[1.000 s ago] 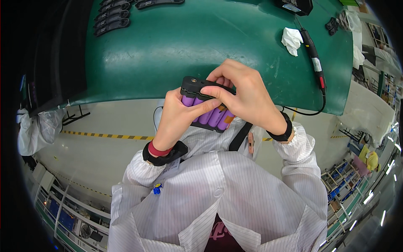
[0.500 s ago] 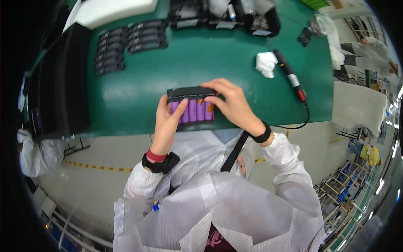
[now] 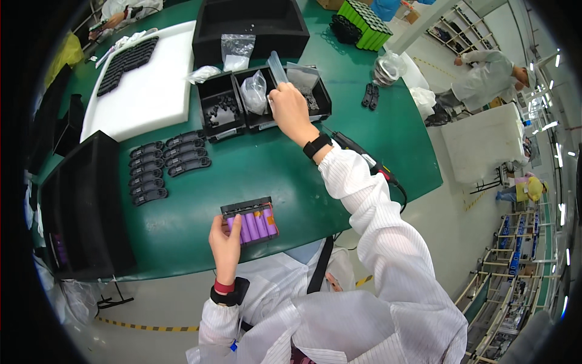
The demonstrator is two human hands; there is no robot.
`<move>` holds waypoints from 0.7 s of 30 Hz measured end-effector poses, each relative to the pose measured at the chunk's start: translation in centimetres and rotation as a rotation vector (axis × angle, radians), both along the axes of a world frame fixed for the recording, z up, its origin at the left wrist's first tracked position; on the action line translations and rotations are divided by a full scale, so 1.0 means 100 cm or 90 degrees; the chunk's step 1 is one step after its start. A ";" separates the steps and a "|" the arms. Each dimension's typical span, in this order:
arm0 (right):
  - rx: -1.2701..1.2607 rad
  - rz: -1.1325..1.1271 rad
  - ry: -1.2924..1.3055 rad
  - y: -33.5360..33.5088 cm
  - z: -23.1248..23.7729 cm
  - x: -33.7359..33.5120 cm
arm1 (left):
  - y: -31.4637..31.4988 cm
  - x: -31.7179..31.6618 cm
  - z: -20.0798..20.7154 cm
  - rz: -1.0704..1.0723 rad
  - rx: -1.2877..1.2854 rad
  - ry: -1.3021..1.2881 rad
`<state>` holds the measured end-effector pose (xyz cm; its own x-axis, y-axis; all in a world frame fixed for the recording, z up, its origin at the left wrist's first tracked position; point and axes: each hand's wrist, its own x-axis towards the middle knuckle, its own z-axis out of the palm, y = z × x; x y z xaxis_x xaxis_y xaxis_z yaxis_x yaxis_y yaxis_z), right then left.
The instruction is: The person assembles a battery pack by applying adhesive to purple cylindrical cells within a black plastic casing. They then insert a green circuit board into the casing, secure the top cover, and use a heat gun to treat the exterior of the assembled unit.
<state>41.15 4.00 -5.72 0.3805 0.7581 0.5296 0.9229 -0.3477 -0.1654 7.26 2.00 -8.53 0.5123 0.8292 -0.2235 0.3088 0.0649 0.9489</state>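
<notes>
My left hand [image 3: 225, 244] grips a battery pack [image 3: 250, 225] by its left end, thumb on the front. The pack has a row of purple cells between black plastic holders, with a few amber tape patches and a red wire at its right end. It rests at the near edge of the green table. My right hand [image 3: 291, 110] reaches far over the middle black bin [image 3: 262, 124], beside a clear plastic bag [image 3: 254, 92]. Its fingers are curled downward, and whatever they pinch is hidden.
Black plastic parts [image 3: 147, 173] lie in two columns at left, near a black foam box [image 3: 85, 212]. Another bin [image 3: 221, 130] holds small black pieces. An electric screwdriver [image 3: 367, 159] lies by my right sleeve. Green cells [image 3: 367, 24] stand at the back; a person [image 3: 485, 79] is at right.
My right hand has left the battery pack and moved forward to the bins. My left hand still holds the pack. The view has shifted, showing more of the table's far side.
</notes>
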 end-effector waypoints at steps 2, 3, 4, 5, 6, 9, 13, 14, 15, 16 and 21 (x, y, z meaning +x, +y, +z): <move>0.030 -0.049 0.008 0.007 -0.001 0.010 | 0.005 -0.007 0.004 -0.024 0.146 0.095; 0.067 -0.076 0.015 0.007 0.001 0.016 | 0.006 -0.009 0.005 -0.035 0.216 0.141; 0.128 -0.107 0.069 0.009 0.001 0.020 | 0.007 -0.013 0.006 -0.027 0.165 0.132; 0.158 -0.136 0.099 0.007 0.003 0.026 | 0.010 -0.015 0.007 -0.033 0.149 0.135; 0.189 -0.135 0.116 0.002 0.001 0.041 | 0.011 -0.017 0.008 -0.041 0.130 0.136; 0.147 -0.102 0.145 -0.021 -0.011 0.068 | 0.010 -0.019 0.003 -0.051 0.103 0.139; 0.131 -0.082 0.104 -0.030 -0.014 0.069 | 0.008 -0.018 -0.003 -0.048 0.135 0.140; 0.142 -0.086 0.143 -0.034 -0.011 0.070 | 0.005 -0.016 -0.003 -0.035 0.147 0.128; 0.155 -0.088 0.187 -0.035 -0.006 0.065 | 0.004 -0.015 -0.001 -0.018 0.160 0.123; 0.165 -0.094 0.232 -0.040 0.000 0.059 | 0.002 -0.015 0.000 -0.007 0.171 0.118; 0.072 -0.054 0.314 -0.090 0.030 0.029 | 0.001 -0.014 0.003 -0.022 0.161 0.139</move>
<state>44.01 -4.98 -2.72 0.6633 0.6624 0.3481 0.6950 -0.3729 -0.6147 5.82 2.14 -8.26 0.5034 0.8556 -0.1208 0.5047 -0.1777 0.8448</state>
